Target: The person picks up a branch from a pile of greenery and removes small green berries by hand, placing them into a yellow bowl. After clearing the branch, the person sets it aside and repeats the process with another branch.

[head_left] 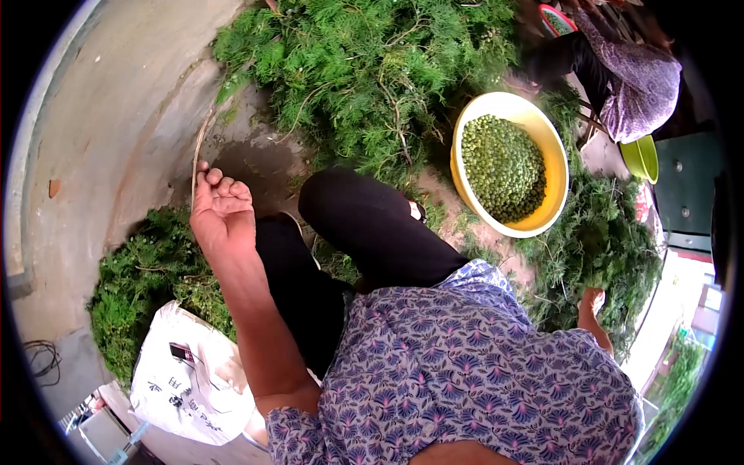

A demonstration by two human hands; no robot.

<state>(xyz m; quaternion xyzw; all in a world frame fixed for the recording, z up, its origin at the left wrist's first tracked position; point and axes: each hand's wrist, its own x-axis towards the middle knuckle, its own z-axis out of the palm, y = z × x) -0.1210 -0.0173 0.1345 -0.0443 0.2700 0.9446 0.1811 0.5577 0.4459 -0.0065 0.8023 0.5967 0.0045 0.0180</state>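
Note:
My left hand (pixel 225 205) is closed, with curled fingers and thumb on a thin bare-stemmed branch (pixel 203 138). The stem runs up along the pale wall, and green foliage shows at its far tip. Over on the right, my right hand (pixel 592 301) is at the leafy green branches (pixel 601 232) piled beside me. Its fingers are small and partly hidden, so their grip cannot be made out. Between the piles stands a yellow tub (pixel 554 167) holding many small round green fruits or cones (pixel 500 163).
A large heap of feathery green branches (pixel 364 70) lies ahead, and another pile (pixel 151 271) is at the left. A white sack (pixel 182 380) with black writing lies near my left arm. Another person (pixel 639 85) sits at the upper right, near a yellow-green basin (pixel 642 159).

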